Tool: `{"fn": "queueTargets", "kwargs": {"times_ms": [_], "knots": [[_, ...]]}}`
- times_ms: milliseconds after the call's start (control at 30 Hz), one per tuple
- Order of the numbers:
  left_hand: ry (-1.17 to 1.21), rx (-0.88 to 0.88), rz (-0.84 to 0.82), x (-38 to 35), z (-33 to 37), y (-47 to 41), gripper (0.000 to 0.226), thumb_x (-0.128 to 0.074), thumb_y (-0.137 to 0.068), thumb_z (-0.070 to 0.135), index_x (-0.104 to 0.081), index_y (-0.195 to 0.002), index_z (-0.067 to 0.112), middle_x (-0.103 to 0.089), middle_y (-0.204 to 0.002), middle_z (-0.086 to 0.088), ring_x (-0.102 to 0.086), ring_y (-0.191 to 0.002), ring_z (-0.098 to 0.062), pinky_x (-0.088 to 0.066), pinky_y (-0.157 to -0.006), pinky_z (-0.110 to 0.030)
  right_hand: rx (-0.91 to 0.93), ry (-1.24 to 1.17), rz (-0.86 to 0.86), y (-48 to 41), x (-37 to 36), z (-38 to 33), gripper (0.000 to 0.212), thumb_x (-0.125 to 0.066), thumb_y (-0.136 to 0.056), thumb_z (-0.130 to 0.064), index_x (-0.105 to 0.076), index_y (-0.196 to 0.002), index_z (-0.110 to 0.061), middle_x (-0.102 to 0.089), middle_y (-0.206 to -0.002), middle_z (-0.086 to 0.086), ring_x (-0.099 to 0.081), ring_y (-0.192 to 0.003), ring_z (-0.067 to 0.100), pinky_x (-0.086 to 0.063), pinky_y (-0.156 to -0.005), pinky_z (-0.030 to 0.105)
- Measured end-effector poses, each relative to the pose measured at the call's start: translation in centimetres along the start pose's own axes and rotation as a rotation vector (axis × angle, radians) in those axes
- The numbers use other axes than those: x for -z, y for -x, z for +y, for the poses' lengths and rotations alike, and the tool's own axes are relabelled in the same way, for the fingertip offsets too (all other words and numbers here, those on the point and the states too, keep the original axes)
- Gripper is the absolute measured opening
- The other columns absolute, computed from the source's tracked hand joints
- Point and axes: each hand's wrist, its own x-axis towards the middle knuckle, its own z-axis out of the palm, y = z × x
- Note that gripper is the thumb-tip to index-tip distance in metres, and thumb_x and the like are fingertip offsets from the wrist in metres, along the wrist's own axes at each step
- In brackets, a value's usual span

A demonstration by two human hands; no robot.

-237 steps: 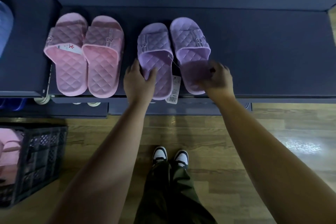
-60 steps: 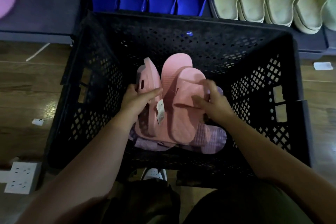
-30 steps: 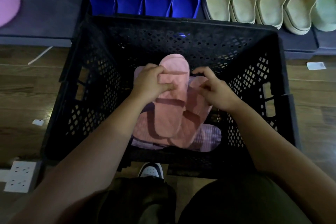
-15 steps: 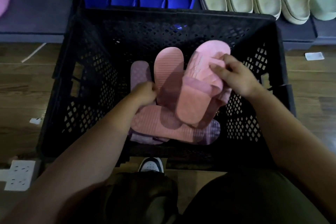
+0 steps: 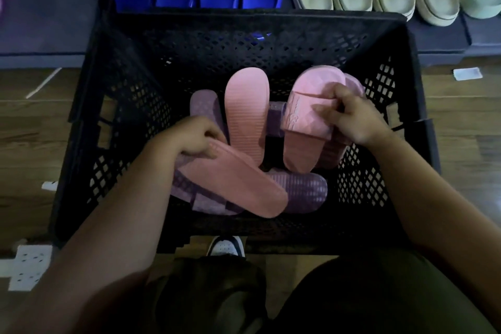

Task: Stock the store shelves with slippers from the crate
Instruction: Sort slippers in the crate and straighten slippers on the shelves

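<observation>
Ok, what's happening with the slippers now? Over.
Right hand grips strap-up pink slipper. Left hand holds nearest pink slipper. Both inside crate, purple slippers underneath.

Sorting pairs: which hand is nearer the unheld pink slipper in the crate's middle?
Left. The left hand, gripping another pink slipper, is right beside the unheld slipper; the right hand holds a third slipper farther right.
</observation>
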Motion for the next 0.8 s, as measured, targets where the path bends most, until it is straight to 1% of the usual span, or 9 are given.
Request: {"fn": "queueTargets", "kwargs": {"times_ms": [167,300,400,467,567,600,700,733,800], "knots": [[-0.018,-0.019,0.282,5.1,1.0,2.9,0.052,-0.072,-0.061,-0.014,-0.075,-0.096,0.023,-0.067,-0.089,0.007,-0.060,-0.087,-0.009,-0.040,-0.076,-0.018,-0.034,-0.020,0.023,-0.1,-0.6,0.1,0.038,-0.059,-0.089,-0.048,-0.052,-0.121,-0.030,-0.056,-0.101,-0.004,-0.057,-0.102,0.024,-0.045,-0.088,0.036],[-0.041,-0.004,0.377,5.8,0.8,3.2,0.048,-0.048,-0.072,-0.015,-0.075,-0.092,0.020,-0.069,-0.090,-0.001,-0.061,-0.084,-0.015,-0.041,-0.075,-0.022,-0.028,-0.016,0.041,-0.2,-0.7,0.1,0.039,-0.060,-0.089,-0.045,-0.052,-0.124,-0.027,-0.055,-0.098,-0.004,-0.058,-0.104,0.029,-0.045,-0.088,0.036],[0.032,0.133,0.355,4.4,0.1,2.5,0.034,-0.046,-0.079,-0.001,-0.072,-0.086,0.019,-0.067,-0.097,-0.003,-0.059,-0.090,-0.019,-0.046,-0.077,-0.027,-0.021,0.004,0.036,-0.3,-0.9,0.0,0.040,-0.059,-0.090,-0.045,-0.052,-0.125,-0.027,-0.058,-0.101,0.001,-0.058,-0.106,0.030,-0.045,-0.088,0.037],[0.090,0.229,0.368,3.6,-0.6,1.9,0.021,-0.052,-0.080,0.026,-0.070,-0.089,0.020,-0.067,-0.104,-0.004,-0.060,-0.094,-0.023,-0.049,-0.082,-0.032,-0.017,0.020,0.033,-0.4,-1.0,-0.1,0.041,-0.058,-0.090,-0.047,-0.050,-0.125,-0.028,-0.062,-0.110,0.005,-0.058,-0.108,0.030,-0.045,-0.089,0.037],[-0.047,0.368,0.328,1.9,-1.4,1.3,0.061,-0.063,-0.075,0.064,-0.065,-0.111,0.015,-0.062,-0.116,-0.009,-0.058,-0.106,-0.030,-0.046,-0.094,-0.039,-0.005,0.019,0.037,-0.4,-1.1,-0.1,0.040,-0.059,-0.089,-0.047,-0.051,-0.124,-0.028,-0.059,-0.102,0.001,-0.058,-0.105,0.030,-0.045,-0.086,0.036],[-0.051,0.397,0.330,1.2,-1.6,1.0,0.070,-0.063,-0.071,0.070,-0.065,-0.107,0.010,-0.063,-0.112,-0.009,-0.058,-0.105,-0.031,-0.047,-0.092,-0.039,-0.002,0.015,0.041,-0.5,-1.1,-0.1,0.040,-0.059,-0.089,-0.046,-0.051,-0.123,-0.027,-0.057,-0.099,-0.001,-0.058,-0.104,0.030,-0.044,-0.085,0.035],[0.055,0.433,0.418,-0.2,-1.8,0.8,0.069,-0.065,-0.066,0.073,-0.067,-0.075,0.005,-0.065,-0.079,-0.007,-0.063,-0.082,-0.028,-0.043,-0.060,-0.029,-0.005,0.014,0.046,-0.5,-1.2,-0.2,0.040,-0.060,-0.089,-0.044,-0.052,-0.123,-0.024,-0.054,-0.097,-0.002,-0.058,-0.103,0.029,-0.042,-0.082,0.031],[0.087,0.416,0.443,-0.2,-2.0,0.8,0.063,-0.069,-0.067,0.067,-0.068,-0.074,0.005,-0.065,-0.077,-0.007,-0.063,-0.080,-0.027,-0.042,-0.058,-0.028,-0.006,0.016,0.047,-0.5,-1.2,-0.2,0.040,-0.060,-0.089,-0.044,-0.052,-0.123,-0.024,-0.054,-0.097,-0.003,-0.058,-0.103,0.029,-0.041,-0.082,0.031],[0.159,0.332,0.446,0.3,-2.4,1.0,0.047,-0.080,-0.067,0.050,-0.074,-0.090,0.008,-0.069,-0.088,-0.005,-0.064,-0.087,-0.023,-0.046,-0.068,-0.026,-0.007,0.018,0.051,-0.5,-1.2,-0.1,0.040,-0.060,-0.089,-0.045,-0.052,-0.123,-0.024,-0.054,-0.096,-0.003,-0.058,-0.103,0.029,-0.042,-0.082,0.032]]}}
